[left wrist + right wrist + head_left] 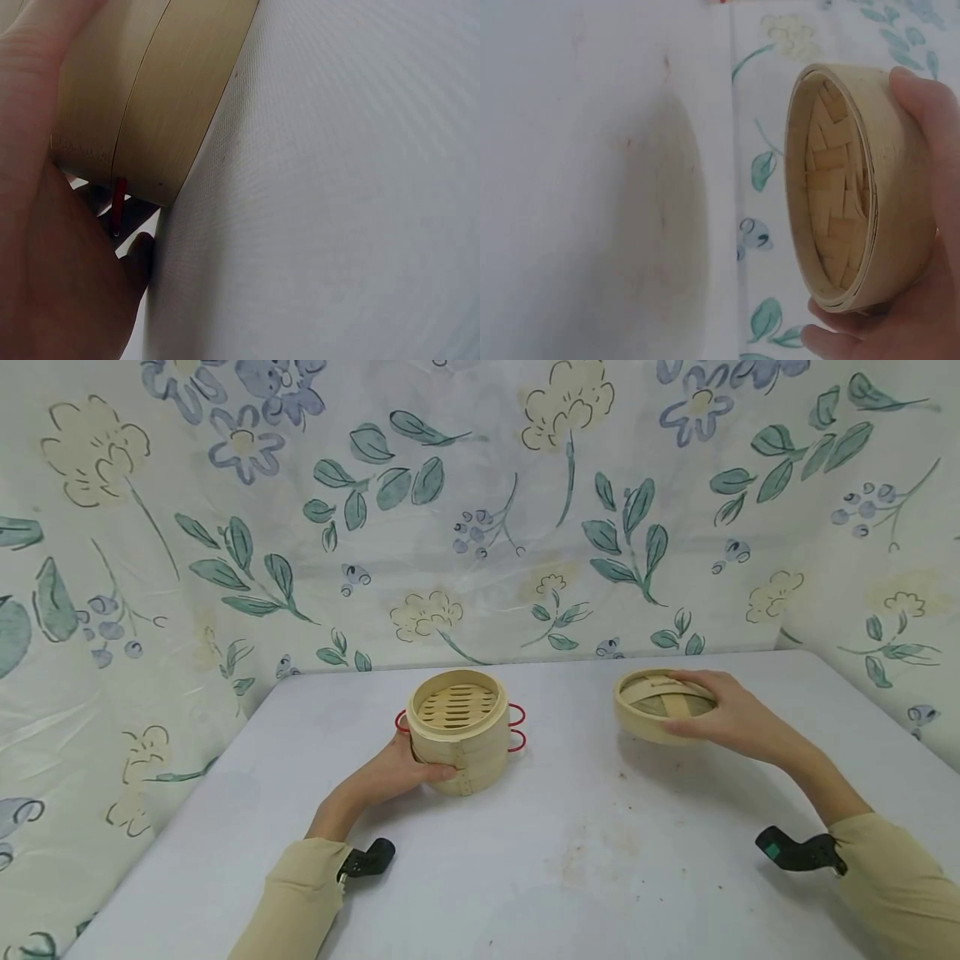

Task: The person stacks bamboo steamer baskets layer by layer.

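A bamboo steamer basket (468, 752) with a slatted floor and red side loops stands on the table, left of the middle. My left hand (397, 770) grips it from the left side, thumb across the front. In the left wrist view the basket's pale wall (172, 97) and a red loop (118, 202) show between thumb and fingers. On the right, my right hand (731, 714) holds the round bamboo lid (648, 727) above the table by its rim. Its woven underside (836, 187) faces the right wrist camera, and a shadow lies below it.
The white table (540, 877) has small brown stains and specks near its middle and right. A floral cloth (480, 510) hangs behind the table and along both sides. Each forearm wears a black camera mount (367, 860) near the sleeve cuff.
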A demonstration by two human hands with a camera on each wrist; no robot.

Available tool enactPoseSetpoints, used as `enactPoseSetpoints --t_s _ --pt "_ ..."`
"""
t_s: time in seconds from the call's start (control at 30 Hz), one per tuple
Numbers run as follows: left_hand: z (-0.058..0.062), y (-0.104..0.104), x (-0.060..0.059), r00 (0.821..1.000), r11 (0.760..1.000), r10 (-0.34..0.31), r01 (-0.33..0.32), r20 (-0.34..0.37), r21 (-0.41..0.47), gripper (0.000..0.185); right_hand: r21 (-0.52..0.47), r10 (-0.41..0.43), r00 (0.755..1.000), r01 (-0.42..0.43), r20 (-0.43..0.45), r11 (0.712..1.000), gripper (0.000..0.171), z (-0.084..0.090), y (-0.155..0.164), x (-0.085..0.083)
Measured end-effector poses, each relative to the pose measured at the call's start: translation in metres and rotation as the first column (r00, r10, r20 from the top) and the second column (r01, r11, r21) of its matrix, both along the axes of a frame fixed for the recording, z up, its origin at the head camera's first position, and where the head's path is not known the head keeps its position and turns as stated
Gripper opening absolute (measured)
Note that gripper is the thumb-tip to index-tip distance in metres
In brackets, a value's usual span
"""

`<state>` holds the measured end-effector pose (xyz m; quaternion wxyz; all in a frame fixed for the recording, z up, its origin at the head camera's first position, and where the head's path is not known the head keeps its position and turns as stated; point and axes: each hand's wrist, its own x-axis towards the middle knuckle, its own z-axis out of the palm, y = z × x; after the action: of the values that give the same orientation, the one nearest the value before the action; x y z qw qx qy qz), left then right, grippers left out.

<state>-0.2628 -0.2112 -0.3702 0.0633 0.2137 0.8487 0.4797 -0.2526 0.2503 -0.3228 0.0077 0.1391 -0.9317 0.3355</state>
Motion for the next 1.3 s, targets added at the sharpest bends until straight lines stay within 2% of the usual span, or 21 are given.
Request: enactPoseSetpoints --t_s 0.27,0.57,0.9,1.3 --pt "-0.001 -0.001 -0.001 1.000 1.000 -0.004 0.004 0.000 -0.007 0.091 -0.008 -0.004 1.000 0.004 -0.007 1.000 0.088 0.009 -0.018 0.007" --pt "-0.001 0.001 -0.002 1.000 1.000 -0.004 0.004 -0.004 -0.013 0.093 -0.059 0.007 1.000 -0.008 -0.009 0.998 0.084 0.011 -0.028 0.013" --pt "-0.001 -0.001 0.001 1.000 1.000 0.003 -0.003 -0.002 0.003 0.094 -0.083 0.021 1.000 -0.022 -0.014 0.996 0.086 0.004 -0.047 0.012" --pt "0.000 -0.001 0.001 1.000 1.000 -0.005 0.005 -0.014 0.016 0.095 -0.108 0.018 0.999 -0.021 -0.027 0.994 0.086 0.010 -0.071 0.010"
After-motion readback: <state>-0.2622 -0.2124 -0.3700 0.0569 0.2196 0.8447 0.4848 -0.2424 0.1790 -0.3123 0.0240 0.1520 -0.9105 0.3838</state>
